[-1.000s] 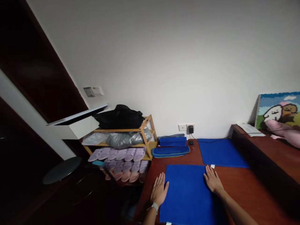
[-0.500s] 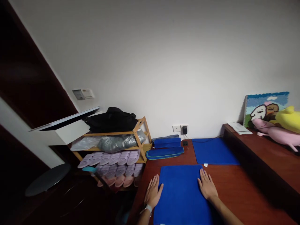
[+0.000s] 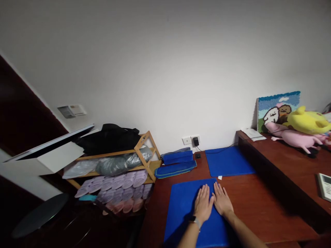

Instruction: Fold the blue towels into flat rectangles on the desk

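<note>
A blue cloth (image 3: 181, 203) lies spread flat on the reddish-brown wooden table (image 3: 258, 206). My left hand (image 3: 203, 204), with a watch on its wrist, rests palm down on the cloth right of its middle, fingers stretched out. Beside it, my right hand (image 3: 222, 199) lies flat along the cloth's right edge, fingers extended, partly over the wood. The two thumbs are close together. Neither hand grasps anything. Farther back, a second blue cloth (image 3: 227, 162) is laid out flat with a white tag at its near edge.
Folded blue cloths (image 3: 176, 168) sit at the table's back left, by a black plug (image 3: 196, 141) with a cord. Left stands a wooden rack (image 3: 148, 165) with slippers and a black bag (image 3: 111, 137). A raised ledge at right holds plush toys (image 3: 294, 136) and a calculator (image 3: 325, 186).
My left hand has moved right, from the cloth's left edge across to beside my right hand. The right hand stays at the right edge. The view has turned somewhat to the right.
</note>
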